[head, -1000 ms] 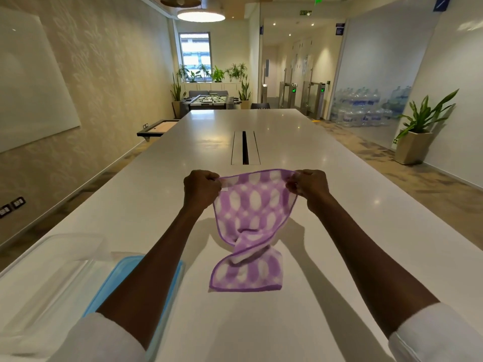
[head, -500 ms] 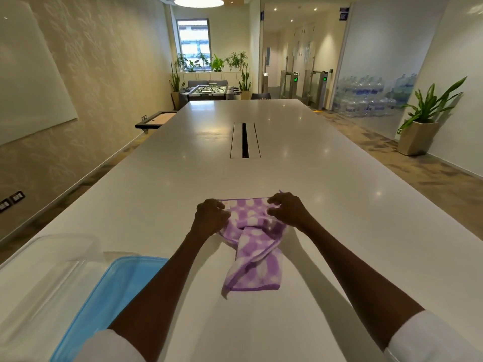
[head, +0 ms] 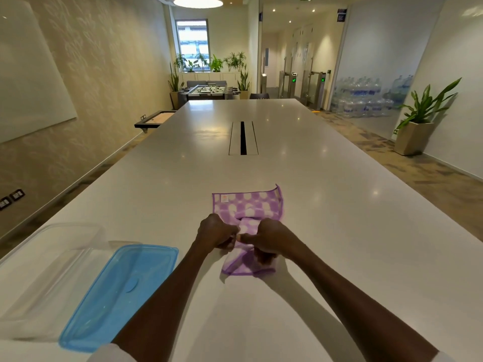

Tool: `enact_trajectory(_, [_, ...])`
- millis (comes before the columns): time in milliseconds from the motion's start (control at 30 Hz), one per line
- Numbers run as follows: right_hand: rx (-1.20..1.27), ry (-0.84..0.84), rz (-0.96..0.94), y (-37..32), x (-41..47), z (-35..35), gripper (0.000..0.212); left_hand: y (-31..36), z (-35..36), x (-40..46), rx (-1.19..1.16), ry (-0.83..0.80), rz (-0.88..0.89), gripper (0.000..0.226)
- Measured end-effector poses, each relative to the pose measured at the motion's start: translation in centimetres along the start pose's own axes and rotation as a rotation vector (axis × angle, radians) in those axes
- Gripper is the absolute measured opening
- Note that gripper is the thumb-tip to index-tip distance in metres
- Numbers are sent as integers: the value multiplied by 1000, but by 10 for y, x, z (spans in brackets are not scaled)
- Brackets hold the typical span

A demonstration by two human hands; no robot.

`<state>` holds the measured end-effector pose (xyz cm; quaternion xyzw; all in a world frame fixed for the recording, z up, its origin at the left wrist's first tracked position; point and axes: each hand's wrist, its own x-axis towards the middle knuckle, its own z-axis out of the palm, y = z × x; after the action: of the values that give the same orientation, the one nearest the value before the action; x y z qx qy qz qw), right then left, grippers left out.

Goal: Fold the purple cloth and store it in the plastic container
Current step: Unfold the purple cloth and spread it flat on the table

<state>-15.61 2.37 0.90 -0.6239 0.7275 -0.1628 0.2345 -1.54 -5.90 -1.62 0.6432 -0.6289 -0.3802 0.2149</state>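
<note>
The purple cloth [head: 248, 205] lay on the white table [head: 339, 205], its far part spread flat, its near part bunched. Both hands were closed on that bunched middle — the left hand [head: 217, 233] and right hand [head: 269, 239] almost touching. The clear plastic container [head: 44, 270] sat well left, beside its blue lid [head: 122, 291]

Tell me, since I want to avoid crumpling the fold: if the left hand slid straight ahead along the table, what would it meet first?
Probably the flat far part of the purple cloth, lying directly beyond the left hand. Past it, the white table looks bare.
</note>
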Motion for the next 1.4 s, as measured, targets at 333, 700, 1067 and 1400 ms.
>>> enact_trajectory(333, [505, 141, 241, 1, -20, 29, 24, -10, 6, -17, -239, -75, -106, 31])
enact_trajectory(700, [1289, -18, 214, 24, -31, -40, 26, -10, 18, -24, -266, 44, -50, 38])
enact_trajectory(1067, [1172, 150, 457, 82, -36, -64, 23, -13, 20, -13, -2, 115, 70, 17])
enact_trajectory(1400, [367, -122, 441, 104, -49, -54, 14, -24, -18, -10, 230, 316, 122, 34])
